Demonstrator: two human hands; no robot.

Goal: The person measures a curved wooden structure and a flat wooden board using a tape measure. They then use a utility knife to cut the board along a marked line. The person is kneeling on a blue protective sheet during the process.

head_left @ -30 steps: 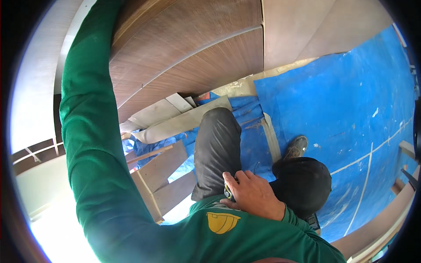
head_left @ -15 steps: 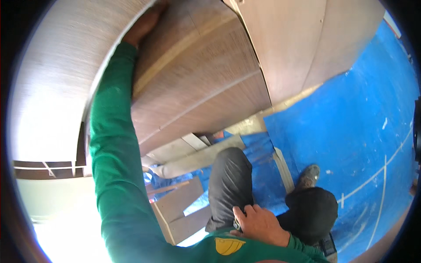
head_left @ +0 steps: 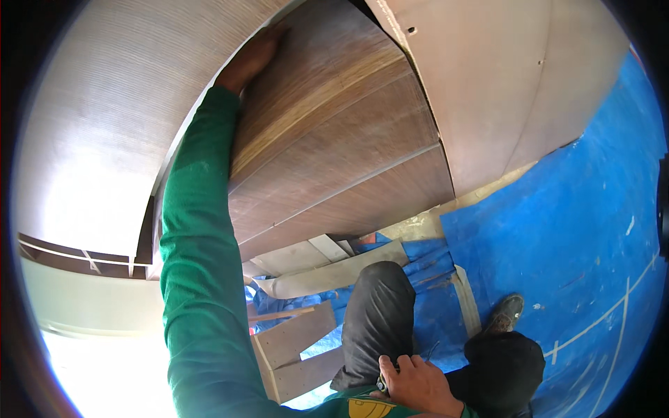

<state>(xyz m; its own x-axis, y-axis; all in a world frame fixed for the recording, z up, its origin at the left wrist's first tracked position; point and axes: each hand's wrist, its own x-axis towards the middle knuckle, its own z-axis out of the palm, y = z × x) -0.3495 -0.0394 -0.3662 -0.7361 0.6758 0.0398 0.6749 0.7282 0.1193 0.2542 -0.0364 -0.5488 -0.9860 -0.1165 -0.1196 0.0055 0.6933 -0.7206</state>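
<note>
My left arm in a green sleeve reaches up along the edge of a pale ribbed panel. At its end, my left hand (head_left: pixel 255 57) rests against a brown wood-grain panel (head_left: pixel 334 132), fingers stretched out over its shaded top part. A lighter wood strip (head_left: pixel 313 101) crosses that panel. Low in front of my body, my right hand (head_left: pixel 421 385) is closed around a small tool (head_left: pixel 381 382). Only a metallic end by the thumb and a thin dark tip past the fingers show, so its kind is unclear.
The ribbed panel (head_left: pixel 104 125) curves along the left. A plain wood panel (head_left: pixel 495 76) stands at upper right. Board offcuts (head_left: pixel 296 334) and a long curled strip (head_left: pixel 334 273) lie below. Blue sheeting (head_left: pixel 557 244) with pale tape lines covers the floor around my feet.
The whole view has shifted, so the panels and floor appear farther right and lower. My left hand stays at the wood-grain panel. My right hand still grips the small tool, whose thin tip now shows.
</note>
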